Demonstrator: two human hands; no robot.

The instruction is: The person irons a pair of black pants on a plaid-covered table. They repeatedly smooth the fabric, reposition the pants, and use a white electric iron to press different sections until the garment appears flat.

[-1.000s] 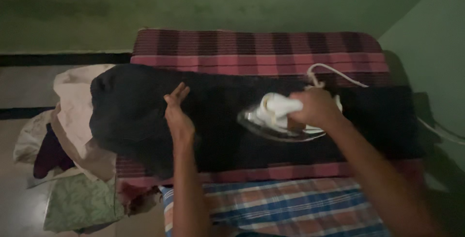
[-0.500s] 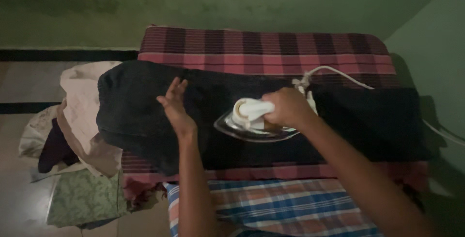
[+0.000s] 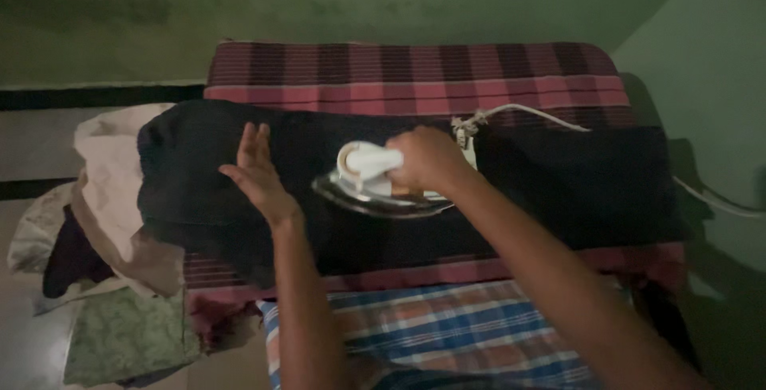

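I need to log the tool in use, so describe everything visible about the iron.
The iron is white-bodied with a shiny metal soleplate. It lies flat on the dark garment, its tip towards the left hand, which presses the cloth just ahead of it without touching the iron. The right hand grips its handle from above. A white cord, knotted near the rear, trails off to the right.

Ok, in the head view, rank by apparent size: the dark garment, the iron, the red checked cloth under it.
1. Red checked cloth, partly covered, so unsure against the garment.
2. Dark garment.
3. Iron, clearly smallest.
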